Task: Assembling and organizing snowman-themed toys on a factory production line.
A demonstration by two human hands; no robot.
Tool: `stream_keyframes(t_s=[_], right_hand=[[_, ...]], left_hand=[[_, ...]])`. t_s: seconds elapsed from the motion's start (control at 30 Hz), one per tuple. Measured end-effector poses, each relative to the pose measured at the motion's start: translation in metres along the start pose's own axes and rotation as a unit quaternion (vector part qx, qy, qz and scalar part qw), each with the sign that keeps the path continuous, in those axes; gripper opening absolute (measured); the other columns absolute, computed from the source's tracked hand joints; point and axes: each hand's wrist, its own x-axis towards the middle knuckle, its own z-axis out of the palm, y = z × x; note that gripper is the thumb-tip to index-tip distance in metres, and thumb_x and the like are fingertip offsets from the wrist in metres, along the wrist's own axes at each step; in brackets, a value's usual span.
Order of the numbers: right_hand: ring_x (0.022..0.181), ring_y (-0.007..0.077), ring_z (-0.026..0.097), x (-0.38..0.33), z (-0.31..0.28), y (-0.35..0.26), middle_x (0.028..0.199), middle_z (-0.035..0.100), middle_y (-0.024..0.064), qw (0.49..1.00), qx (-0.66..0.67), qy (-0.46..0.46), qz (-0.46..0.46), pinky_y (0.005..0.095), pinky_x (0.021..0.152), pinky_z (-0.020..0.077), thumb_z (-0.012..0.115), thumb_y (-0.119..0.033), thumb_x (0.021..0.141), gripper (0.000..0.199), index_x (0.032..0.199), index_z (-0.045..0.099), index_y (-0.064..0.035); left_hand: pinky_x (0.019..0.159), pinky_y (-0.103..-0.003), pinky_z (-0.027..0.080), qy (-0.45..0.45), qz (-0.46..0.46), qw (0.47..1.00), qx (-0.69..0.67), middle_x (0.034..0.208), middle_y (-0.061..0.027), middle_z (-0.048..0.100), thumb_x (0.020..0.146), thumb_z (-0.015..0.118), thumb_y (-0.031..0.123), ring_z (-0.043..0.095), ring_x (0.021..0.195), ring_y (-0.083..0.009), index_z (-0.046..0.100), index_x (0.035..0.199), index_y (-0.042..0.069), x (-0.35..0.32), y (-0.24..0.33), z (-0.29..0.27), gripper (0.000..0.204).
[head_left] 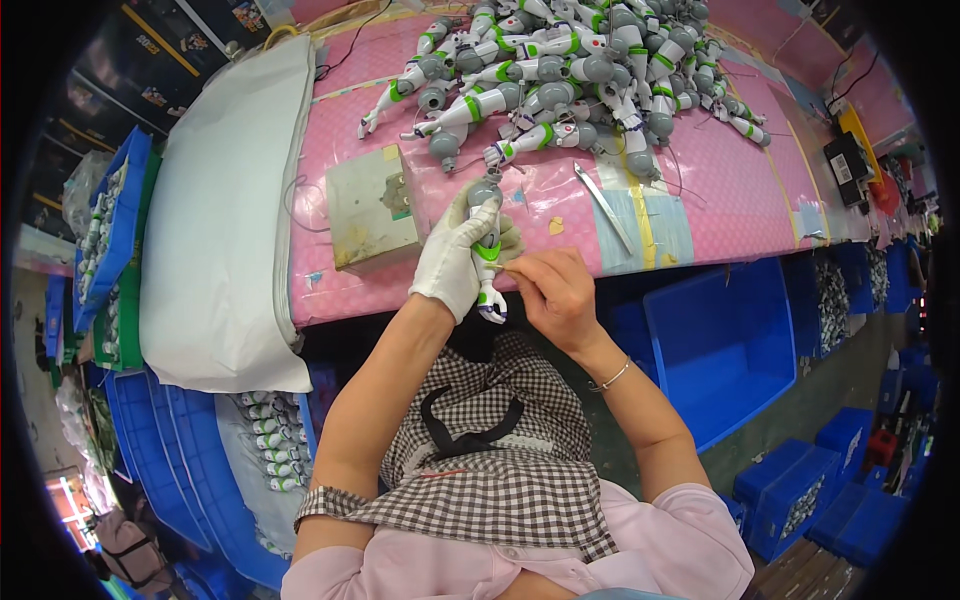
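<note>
My left hand [446, 268], in a white glove, is wrapped round a toy robot arm [488, 250] in white, grey and green. The toy's grey rounded end points away from me, and its small white claw hand points toward me over the table's front edge. Just to the right, my bare right hand [558, 297] pinches thumb and finger together beside the toy's wrist. A thin, pale bit shows at those fingertips, too small to name. Beyond both hands lies a big heap of similar toy robot arms [545, 70] on the pink-covered table [740, 205].
A grey metal box [370, 205] stands left of the toy. Slim metal tweezers [604, 212] lie to the right. White sheeting [225, 200] covers the table's left part. Below the table on the right is a blue bin [715, 350]; a tray of toy parts [275, 435] sits lower left.
</note>
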Motion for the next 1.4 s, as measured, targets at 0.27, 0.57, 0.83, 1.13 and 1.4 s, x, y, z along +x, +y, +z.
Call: stream_keyframes(t_s=[0.27,0.57,0.83,1.13,1.4], right_hand=[[0.06,0.0092,0.052,-0.018,-0.027,0.012,0.075,0.059,0.0041,0.979,0.086,0.04,0.18,0.0219,0.053,0.0407,0.064,0.002,0.08,0.007,0.087,0.064,0.0007],[0.066,0.0135,0.057,0.02,-0.011,0.023,0.081,0.061,0.0064,0.977,0.051,0.042,0.204,0.0243,0.057,0.0443,0.062,0.0,0.082,0.007,0.089,0.064,0.0014],[0.083,0.0269,0.056,0.055,0.05,0.019,0.084,0.062,0.0065,0.982,-0.183,-0.053,0.002,0.0373,0.073,0.0417,0.065,-0.009,0.076,0.009,0.084,0.066,-0.0063],[0.058,0.0077,0.057,0.06,0.018,-0.01,0.101,0.066,0.0108,0.688,0.558,0.032,0.463,0.0198,0.055,0.0469,0.057,-0.016,0.091,0.023,0.108,0.061,-0.0008],[0.053,0.0069,0.056,0.06,0.028,-0.01,0.09,0.066,0.0094,0.659,0.552,-0.032,0.51,0.0167,0.047,0.0433,0.06,-0.018,0.09,0.022,0.104,0.061,-0.002]], left_hand=[[0.073,-0.037,0.053,-0.01,-0.046,0.999,-0.007,0.094,-0.0073,0.055,0.093,0.047,0.04,0.059,0.086,-0.0198,0.042,0.127,0.01,-0.008,0.004,-0.005,0.046],[0.085,-0.047,0.048,-0.087,-0.019,0.992,-0.091,0.119,-0.0177,0.05,0.092,0.025,0.06,0.055,0.1,-0.0302,0.03,0.138,0.007,-0.046,0.017,-0.021,0.07],[0.085,-0.039,0.047,-0.079,0.047,0.995,-0.045,0.122,-0.0104,0.048,0.096,0.022,0.055,0.053,0.099,-0.0227,0.025,0.141,0.007,-0.083,0.024,-0.032,0.067],[0.08,-0.032,0.05,0.031,-0.007,0.997,0.072,0.104,-0.0059,0.055,0.093,0.053,0.025,0.057,0.088,-0.0169,0.039,0.133,0.003,-0.107,0.015,-0.042,0.047],[0.075,-0.032,0.052,-0.048,-0.156,0.987,-0.006,0.096,-0.005,0.057,0.087,0.062,0.03,0.058,0.083,-0.0153,0.046,0.12,0.0,-0.11,0.005,-0.061,0.047]])
